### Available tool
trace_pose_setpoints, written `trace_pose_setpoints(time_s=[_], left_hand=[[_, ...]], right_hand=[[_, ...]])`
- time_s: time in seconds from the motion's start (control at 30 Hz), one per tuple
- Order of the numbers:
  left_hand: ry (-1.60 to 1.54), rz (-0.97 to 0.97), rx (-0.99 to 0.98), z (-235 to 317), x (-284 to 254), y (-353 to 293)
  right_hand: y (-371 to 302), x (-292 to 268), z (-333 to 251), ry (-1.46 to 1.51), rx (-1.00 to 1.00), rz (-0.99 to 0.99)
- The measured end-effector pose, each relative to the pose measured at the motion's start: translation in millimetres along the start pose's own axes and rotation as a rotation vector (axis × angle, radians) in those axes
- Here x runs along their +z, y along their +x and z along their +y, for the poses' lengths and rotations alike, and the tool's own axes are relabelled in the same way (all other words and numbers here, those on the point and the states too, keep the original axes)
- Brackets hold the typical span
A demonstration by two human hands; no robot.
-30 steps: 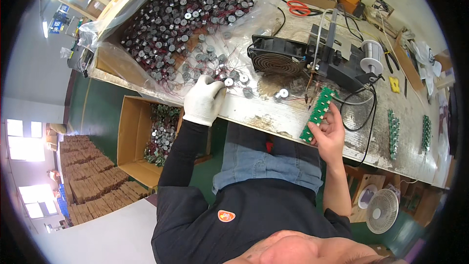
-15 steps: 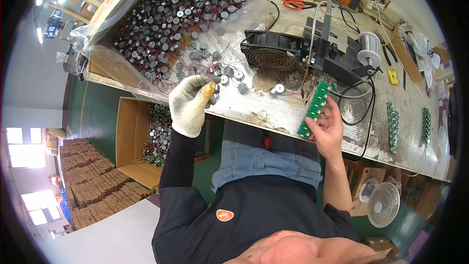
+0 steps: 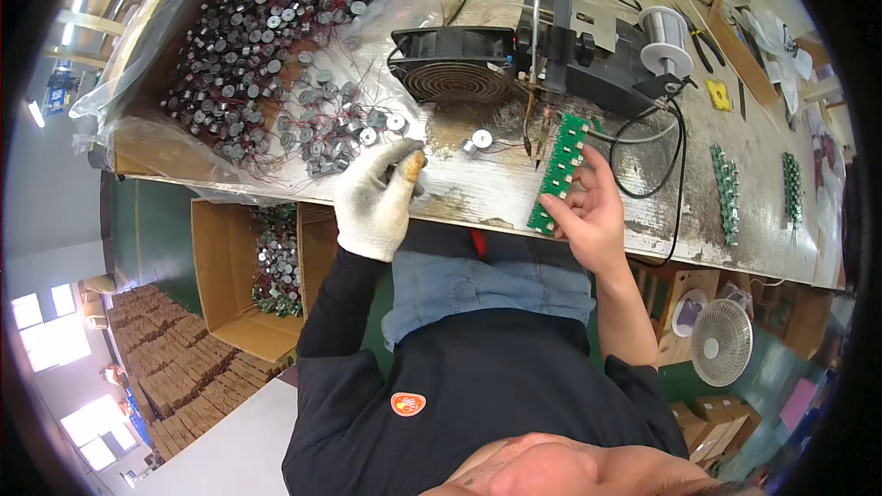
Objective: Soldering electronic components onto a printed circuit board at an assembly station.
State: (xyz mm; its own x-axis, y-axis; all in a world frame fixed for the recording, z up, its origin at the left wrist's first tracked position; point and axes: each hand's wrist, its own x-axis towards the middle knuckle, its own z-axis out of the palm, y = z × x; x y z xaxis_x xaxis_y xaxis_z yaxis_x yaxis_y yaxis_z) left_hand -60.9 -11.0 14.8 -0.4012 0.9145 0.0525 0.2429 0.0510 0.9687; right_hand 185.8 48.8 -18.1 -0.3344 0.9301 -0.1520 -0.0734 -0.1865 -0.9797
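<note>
A: Fingers [image 3: 601,170] of the bare right hand [image 3: 595,225] are clamping a green circuit board [image 3: 558,172], thumb lying on its near half. And the gloved left hand [image 3: 375,204]?

B: Its fingers are bending toward the thumb above the edge of the bench [image 3: 459,205]. Whether they're gripping anything, I can't tell.

A: Board's long axis?

B: Running away from the body, far end leaning right. The board is lying to the right of the gloved fingertips, well apart. Right hand is nearer, touching it.

A: Anything between?

B: A loose round silver part [image 3: 480,139] is resting on the bench. A thin pointed rod [image 3: 528,127] is hanging just left of the board's far half.
</note>
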Motion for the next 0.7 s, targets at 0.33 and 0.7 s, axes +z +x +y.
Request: trace_pose_setpoints(time_s=[0.33,0.7], left_hand=[[-0.323,-0.310,-0.469,1,51,-20],[-0.108,-0.204,-0.222,-6,79,-16]], right_hand=[[0,-6,-9,0.015,0.093,-0.102],[-12,-4,-10,0.058,0.136,-0.195]])
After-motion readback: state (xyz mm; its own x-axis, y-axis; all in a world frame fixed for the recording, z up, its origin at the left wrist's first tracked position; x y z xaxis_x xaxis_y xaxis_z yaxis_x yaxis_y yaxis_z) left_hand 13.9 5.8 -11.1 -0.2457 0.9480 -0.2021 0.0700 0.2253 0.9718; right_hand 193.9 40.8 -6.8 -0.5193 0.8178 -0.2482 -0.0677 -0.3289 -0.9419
